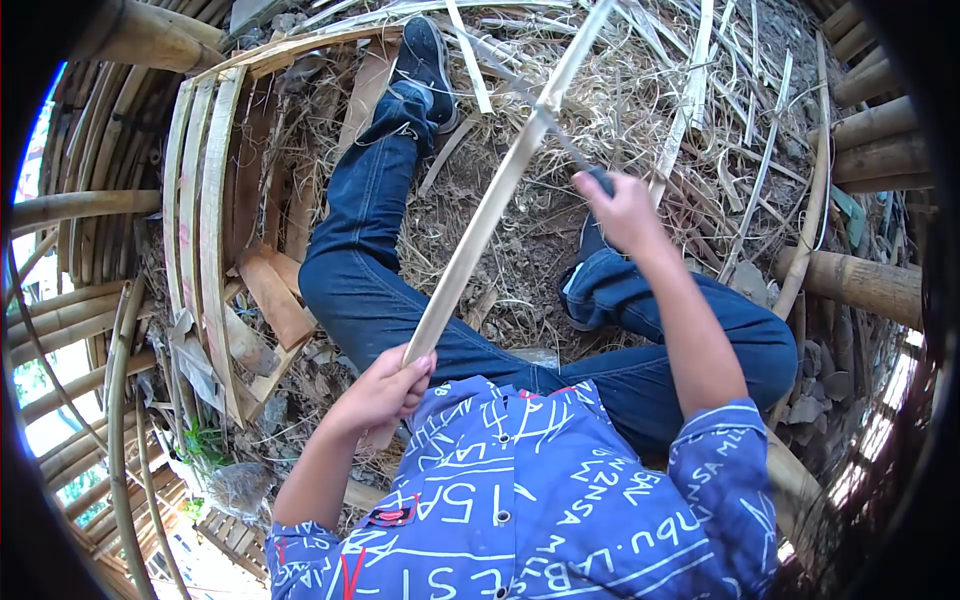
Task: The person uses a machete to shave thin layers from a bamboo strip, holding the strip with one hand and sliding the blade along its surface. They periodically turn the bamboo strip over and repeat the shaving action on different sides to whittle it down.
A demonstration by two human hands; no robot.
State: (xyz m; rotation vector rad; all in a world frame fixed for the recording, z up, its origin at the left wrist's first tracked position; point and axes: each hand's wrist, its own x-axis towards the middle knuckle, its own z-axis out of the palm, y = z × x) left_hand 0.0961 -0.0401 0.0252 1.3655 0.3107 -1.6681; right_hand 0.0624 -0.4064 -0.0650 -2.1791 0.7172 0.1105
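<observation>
A long, pale bamboo strip (478,230) slants from my lap up past the top edge of the view. My left hand (382,396) is closed around its lower part, with the strip's end showing below the hand. In my right hand (622,212) is a long knife (572,148), gripped by its dark handle. The blade crosses the strip above its middle and appears to touch it there. Most of the handle is hidden in my fingers.
My legs are spread on either side of the strip, with one dark shoe (424,62) at upper left. Curly shavings (640,110) and split strips cover the ground. A slatted wooden crate (212,220) stands at left. Bamboo poles (850,285) surround the place.
</observation>
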